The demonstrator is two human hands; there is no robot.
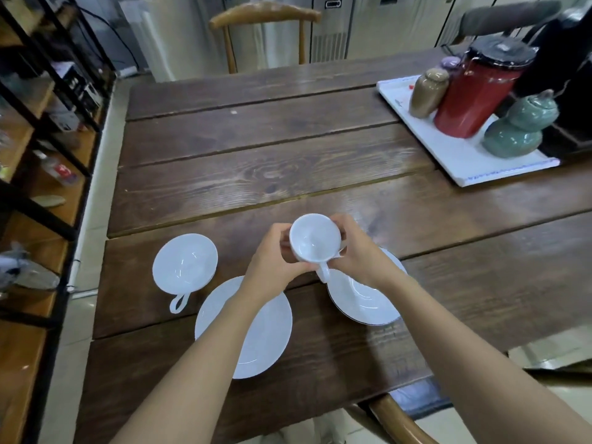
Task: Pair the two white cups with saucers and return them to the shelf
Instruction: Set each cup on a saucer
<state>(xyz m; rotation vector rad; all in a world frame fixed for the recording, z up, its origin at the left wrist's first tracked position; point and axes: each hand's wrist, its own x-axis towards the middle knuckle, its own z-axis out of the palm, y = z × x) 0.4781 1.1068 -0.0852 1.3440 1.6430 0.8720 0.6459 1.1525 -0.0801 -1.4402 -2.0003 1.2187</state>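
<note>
Two bare forearms reach in from the bottom edge over the dark plank table [288, 149], and they meet above its near half. Both hands hold one white cup [315, 237] between them, lifted clear of the wood with its mouth tipped toward the camera and its handle pointing down toward the person. On the cup's left side the left hand [272, 261] has its fingers curled shut around the wall, while the right hand [360, 254] clamps the other side, thumb near the handle and fingers wrapped behind the rim. Just below the right hand lies a white saucer [365, 299], partly covered by the wrist; the cup's handle hangs over its near-left edge, though whether they touch cannot be told. A second saucer [266, 328] lies flat under the left forearm, near the first but apart from it. Left of that, the second cup [185, 265] stands upright on the bare table, handle toward the person, just beside the second saucer's rim. Far to the right sits a white tray [461, 155] bearing a red canister [471, 91] with a dark lid, a tan jar [427, 92] and a green gourd-shaped jar [519, 126]. Along the left edge runs a black-framed shelf [38, 155] with wooden boards and blurred clutter. A wooden chair [264, 14] stands at the table's far end.
</note>
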